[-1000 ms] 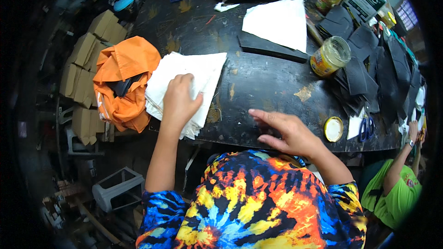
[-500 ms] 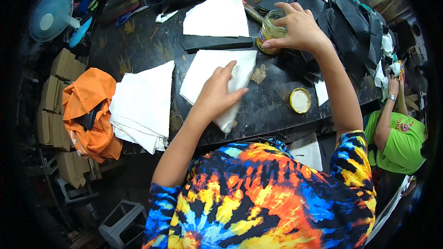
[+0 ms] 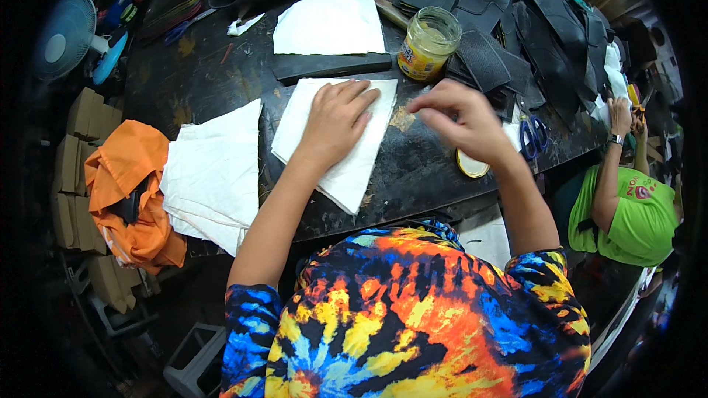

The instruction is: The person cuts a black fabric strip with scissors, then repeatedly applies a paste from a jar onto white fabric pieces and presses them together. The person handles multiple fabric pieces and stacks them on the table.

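Note:
My left hand (image 3: 338,119) lies flat with fingers stretched on a stack of white fabric pieces (image 3: 365,151). To the right of the stack, my right hand (image 3: 461,121) hangs over the table with its fingers bent in toward the thumb, slightly blurred. Whatever it may pinch is too small to make out. Just beyond it stands an open glass jar (image 3: 430,43) with a yellow label and pale contents low inside. Partly under the right hand is the jar's round lid (image 3: 472,166), lying on the table.
Blue-handled scissors (image 3: 532,136) lie at the right, beside black leather-like pieces (image 3: 483,59). A dark bar (image 3: 332,66) and white sheets (image 3: 332,18) are beyond my left hand. More white fabric (image 3: 214,169) and an orange cloth (image 3: 129,191) sit left. A co-worker in green (image 3: 627,214) works at right.
My right hand has left the jar and come nearer to me, its fingers curling in. My left hand has settled flat on the fabric. The blue-handled scissors now show.

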The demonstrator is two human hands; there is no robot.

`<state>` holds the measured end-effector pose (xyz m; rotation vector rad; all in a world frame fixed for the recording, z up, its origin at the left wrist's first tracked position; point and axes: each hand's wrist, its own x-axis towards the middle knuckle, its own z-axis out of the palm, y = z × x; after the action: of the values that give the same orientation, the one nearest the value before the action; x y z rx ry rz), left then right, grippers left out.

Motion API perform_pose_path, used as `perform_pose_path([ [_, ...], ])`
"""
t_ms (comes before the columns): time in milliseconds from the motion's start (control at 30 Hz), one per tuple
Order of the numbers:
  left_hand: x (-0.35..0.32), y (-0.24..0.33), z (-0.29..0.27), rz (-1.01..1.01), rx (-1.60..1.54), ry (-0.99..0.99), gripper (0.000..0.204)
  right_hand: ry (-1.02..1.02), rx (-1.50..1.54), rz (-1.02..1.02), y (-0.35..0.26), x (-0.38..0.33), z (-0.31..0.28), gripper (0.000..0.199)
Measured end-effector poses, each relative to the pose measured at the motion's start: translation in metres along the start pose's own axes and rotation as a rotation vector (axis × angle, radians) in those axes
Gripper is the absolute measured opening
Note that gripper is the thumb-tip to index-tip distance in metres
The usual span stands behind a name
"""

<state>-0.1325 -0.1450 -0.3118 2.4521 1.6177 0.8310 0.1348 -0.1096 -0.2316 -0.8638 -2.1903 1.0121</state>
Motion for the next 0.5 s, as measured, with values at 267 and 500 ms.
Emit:
perform_pose_path([
  [267, -0.010, -0.013, -0.006, -0.014, 0.049, -0.021, 0.042, 0.232, -0.208, 0.030, 0.069, 0.035, 0.080, 0.038],
  [500, -0.008, -0.013, -0.008, -0.019, 0.012, -0.016, 0.042, 0.161, -0.210, -0.086, 0.053, 0.013, 0.086, 0.040],
])
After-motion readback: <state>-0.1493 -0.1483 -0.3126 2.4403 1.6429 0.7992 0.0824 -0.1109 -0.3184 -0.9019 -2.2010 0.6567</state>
